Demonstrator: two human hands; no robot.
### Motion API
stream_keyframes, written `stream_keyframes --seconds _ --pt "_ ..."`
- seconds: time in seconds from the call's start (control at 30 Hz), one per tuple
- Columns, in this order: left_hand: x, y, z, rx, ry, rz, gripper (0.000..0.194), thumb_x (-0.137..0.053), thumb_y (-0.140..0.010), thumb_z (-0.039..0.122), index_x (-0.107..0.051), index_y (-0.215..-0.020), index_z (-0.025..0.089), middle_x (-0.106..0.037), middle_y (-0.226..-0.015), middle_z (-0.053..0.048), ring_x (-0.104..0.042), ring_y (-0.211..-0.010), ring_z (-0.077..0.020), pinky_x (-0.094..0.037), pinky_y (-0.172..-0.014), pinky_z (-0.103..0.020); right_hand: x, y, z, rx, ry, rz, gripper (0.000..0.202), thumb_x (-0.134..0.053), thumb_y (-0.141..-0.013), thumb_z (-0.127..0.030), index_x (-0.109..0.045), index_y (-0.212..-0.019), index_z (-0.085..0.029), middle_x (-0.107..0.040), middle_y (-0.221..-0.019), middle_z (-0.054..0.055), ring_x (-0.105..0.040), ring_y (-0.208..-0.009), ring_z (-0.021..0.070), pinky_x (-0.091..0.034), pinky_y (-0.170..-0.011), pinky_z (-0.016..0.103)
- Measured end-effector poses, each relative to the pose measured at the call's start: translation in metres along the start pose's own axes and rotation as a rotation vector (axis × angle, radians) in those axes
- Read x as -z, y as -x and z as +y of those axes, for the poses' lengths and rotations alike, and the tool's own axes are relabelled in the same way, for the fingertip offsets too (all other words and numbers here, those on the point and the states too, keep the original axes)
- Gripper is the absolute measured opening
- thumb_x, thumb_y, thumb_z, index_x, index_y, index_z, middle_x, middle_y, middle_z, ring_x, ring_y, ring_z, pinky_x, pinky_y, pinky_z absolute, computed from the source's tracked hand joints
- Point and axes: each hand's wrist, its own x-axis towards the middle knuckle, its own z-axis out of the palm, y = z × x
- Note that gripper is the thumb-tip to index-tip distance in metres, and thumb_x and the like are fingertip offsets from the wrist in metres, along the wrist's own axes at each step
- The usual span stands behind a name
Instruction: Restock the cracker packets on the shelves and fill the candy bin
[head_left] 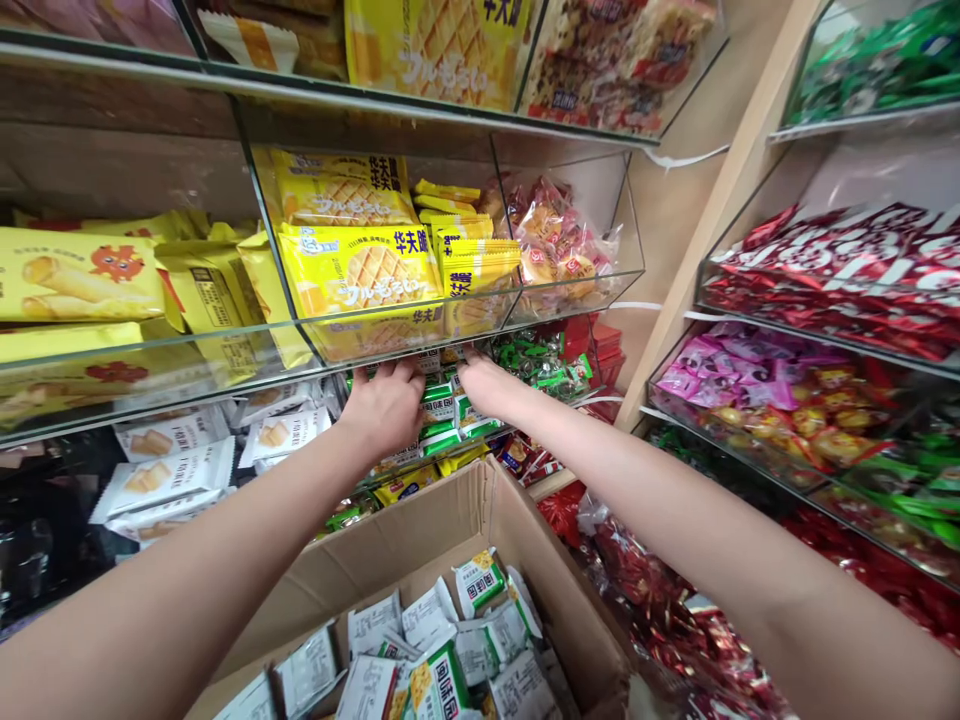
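Note:
Green-and-white snack packets (439,412) sit stacked in a compartment under the yellow waffle shelf. My left hand (386,405) reaches into this compartment, its fingers a little apart and resting at the left of the packets, with the fingertips hidden under the shelf above. At the right side of the same stack is my right hand (484,385), its fingers mostly out of sight behind the shelf edge. Below my arms stands an open cardboard box (555,580) holding several loose packets (439,685) of the same green-and-white kind.
Yellow waffle packs (364,265) fill the clear-walled shelf (315,365) just above my hands. White-wrapped snacks (176,475) lie to the left. Green-wrapped candies (555,365) are to the right, beside a wooden upright (675,260). Red-wrapped sweets (675,620) lie beyond the box.

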Motion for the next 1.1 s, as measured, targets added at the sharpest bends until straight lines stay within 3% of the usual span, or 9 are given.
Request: stream_keyframes --seconds 0.1,0.2,0.37,0.5,0.63,0.8,0.9,1.0,1.1 --pt "0.001 0.002 -0.001 -0.006 -0.002 0.002 0.035 -0.052 -0.075 0.032 -0.058 -0.106 0.018 -0.051 -0.122 -0.012 -0.045 -0.111 -0.0326 -0.034 -0.09 -0.048 0.004 0.006 -0.003 0.021 -0.019 0.038 0.034 -0.043 -0.074 0.002 -0.058 -0.104 -0.001 -0.051 -0.115 0.024 -0.049 -0.109 0.0256 -0.04 -0.091 0.033" --pt "0.001 0.001 -0.003 -0.005 -0.004 0.013 0.027 -0.05 -0.078 0.031 -0.063 -0.098 0.018 -0.055 -0.116 -0.011 -0.047 -0.109 -0.0312 -0.036 -0.089 -0.044 0.006 0.011 -0.007 0.053 -0.054 0.088 0.026 -0.047 -0.081 -0.011 -0.057 -0.104 -0.005 -0.056 -0.109 0.019 -0.05 -0.106 0.0242 -0.039 -0.091 0.034" --pt "0.001 -0.001 -0.007 0.008 -0.001 0.007 0.027 -0.043 -0.082 0.029 -0.068 -0.08 0.018 -0.061 -0.108 -0.009 -0.055 -0.097 -0.0288 -0.041 -0.081 -0.04 -0.002 0.003 -0.008 0.079 -0.256 0.139 0.023 -0.054 -0.082 -0.022 -0.061 -0.101 -0.012 -0.063 -0.101 0.011 -0.055 -0.099 0.0205 -0.04 -0.088 0.03" --pt "-0.001 0.005 -0.01 -0.017 0.0 0.021 0.036 -0.048 -0.08 0.038 -0.063 -0.105 0.016 -0.055 -0.121 -0.011 -0.047 -0.112 -0.0316 -0.036 -0.093 -0.042 -0.01 -0.008 0.0 0.046 -0.313 0.111 0.02 -0.054 -0.082 -0.019 -0.064 -0.098 -0.014 -0.067 -0.099 0.007 -0.059 -0.094 0.0166 -0.041 -0.082 0.025" --pt "-0.009 0.015 -0.013 -0.01 -0.005 0.021 0.054 -0.054 -0.077 0.031 -0.046 -0.128 0.013 -0.04 -0.139 -0.013 -0.033 -0.126 -0.0332 -0.023 -0.104 -0.045 -0.01 -0.013 0.005 0.063 -0.351 0.099 0.017 -0.058 -0.08 -0.019 -0.066 -0.094 -0.014 -0.068 -0.094 0.004 -0.06 -0.088 0.0139 -0.042 -0.077 0.022" --pt "-0.016 0.021 -0.012 -0.025 0.005 0.007 0.053 -0.04 -0.085 0.028 -0.033 -0.136 0.017 -0.031 -0.145 -0.01 -0.026 -0.131 -0.0344 -0.023 -0.103 -0.052 -0.011 -0.016 0.006 0.105 -0.344 0.089 0.015 -0.058 -0.079 -0.018 -0.067 -0.091 -0.015 -0.068 -0.092 0.004 -0.059 -0.087 0.0147 -0.042 -0.079 0.024" --pt "-0.015 0.021 -0.01 -0.069 0.023 -0.036 0.046 -0.033 -0.088 0.028 -0.04 -0.132 0.02 -0.031 -0.146 -0.004 -0.018 -0.134 -0.0334 -0.02 -0.104 -0.055 -0.012 -0.01 0.004 0.113 -0.326 0.096 0.021 -0.056 -0.08 -0.02 -0.066 -0.097 -0.013 -0.064 -0.099 0.009 -0.056 -0.095 0.0179 -0.039 -0.086 0.028" --pt "-0.013 0.02 -0.007 -0.057 0.047 -0.093 0.046 -0.033 -0.088 0.034 -0.042 -0.13 0.019 -0.03 -0.146 -0.004 -0.01 -0.135 -0.0347 -0.016 -0.104 -0.058 -0.008 0.008 -0.002 0.147 -0.247 0.185 0.025 -0.054 -0.081 -0.02 -0.063 -0.103 -0.012 -0.057 -0.107 0.011 -0.05 -0.102 0.0202 -0.037 -0.09 0.031" --pt "-0.011 0.019 -0.005 -0.025 0.072 -0.164 0.053 -0.032 -0.088 0.044 -0.038 -0.133 0.018 -0.026 -0.148 -0.005 -0.008 -0.135 -0.037 -0.014 -0.103 -0.062 0.002 0.035 -0.016 0.195 -0.191 0.289 0.021 -0.048 -0.084 -0.02 -0.063 -0.096 -0.012 -0.054 -0.103 0.01 -0.048 -0.1 0.0202 -0.037 -0.088 0.031"
